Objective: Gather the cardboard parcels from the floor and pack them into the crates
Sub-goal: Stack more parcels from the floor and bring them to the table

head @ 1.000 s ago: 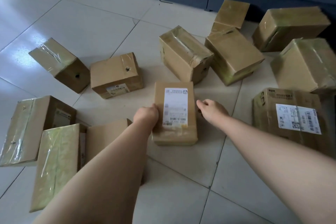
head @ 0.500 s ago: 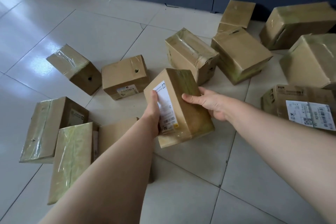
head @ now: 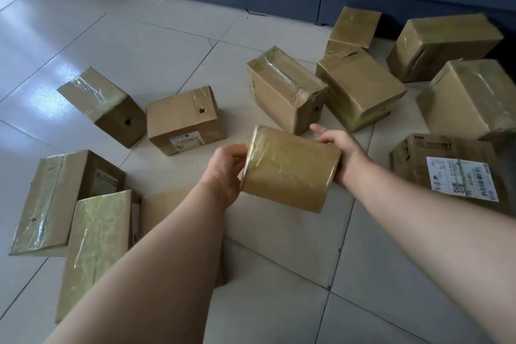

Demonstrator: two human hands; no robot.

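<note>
Cardboard under glossy tape, the held parcel (head: pixel 289 169) hangs tilted above the tiled floor (head: pixel 139 45), gripped at both ends. The left hand (head: pixel 226 167) curls round its left end and the right hand (head: pixel 339 153) clasps the other, fingertips mostly hidden. The left forearm covers much of a plain parcel (head: pixel 164 212); the right forearm overlaps a labelled parcel (head: pixel 446 167).

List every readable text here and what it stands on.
No text can be read.
On the right parcel, the white shipping label: barcode and QR code, print too small.
On the holed middle parcel, the front label: blurred.
On the left parcel, the side label: blurred.
</note>
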